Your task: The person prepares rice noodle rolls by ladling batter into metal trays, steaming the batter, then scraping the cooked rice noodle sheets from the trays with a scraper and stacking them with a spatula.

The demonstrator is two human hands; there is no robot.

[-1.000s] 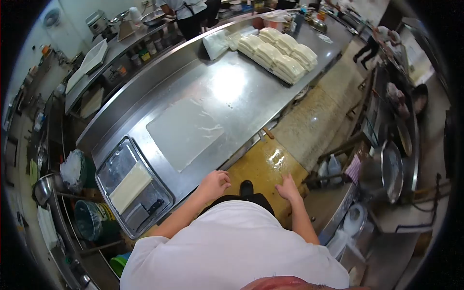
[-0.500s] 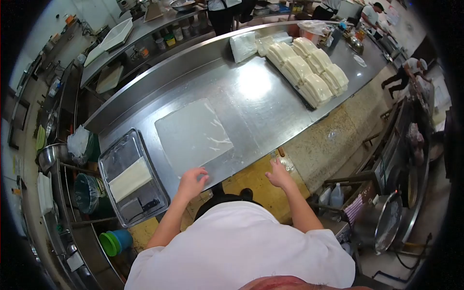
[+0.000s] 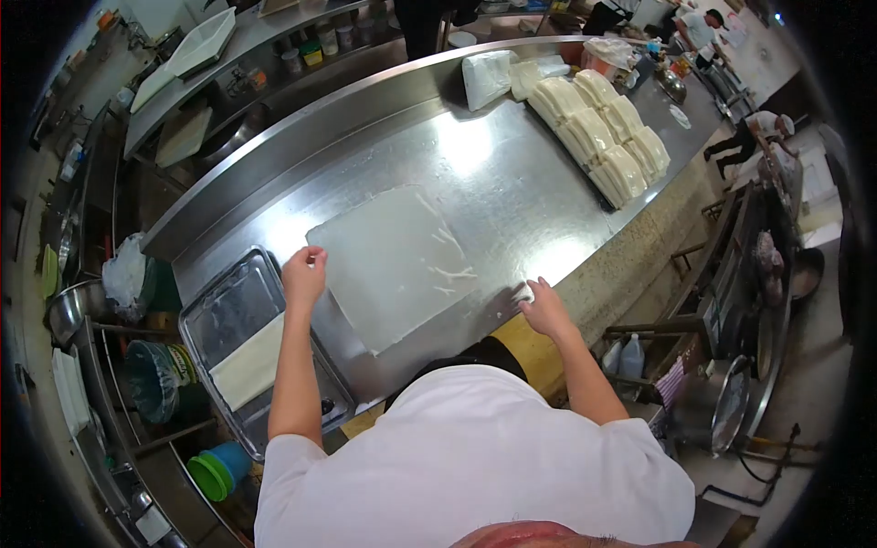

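A thin, pale rectangular sheet point(image 3: 393, 265) lies flat on the steel table, with whitish streaks along its right side. My left hand point(image 3: 304, 274) is at the sheet's upper left corner, fingers curled together; whatever they may hold is hidden. Over the table's front edge, right of the sheet, is my right hand point(image 3: 545, 310), thumb and fingers drawn in around a small whitish bit too small to name. Left of the sheet stands a metal tray point(image 3: 215, 320) holding a folded cream-coloured slab point(image 3: 248, 363), partly covered by my left forearm.
Stacked cream-coloured packs point(image 3: 594, 137) sit at the table's right, beside a white plastic bag point(image 3: 487, 79). A raised steel rim point(image 3: 301, 119) borders the table's back. Green and blue buckets point(image 3: 215, 470) stand at lower left. Other people work at upper right.
My left hand has moved up from the sheet's lower side to its upper left corner. My right hand has moved slightly up and its fingers have drawn in. The body has shifted closer to the table.
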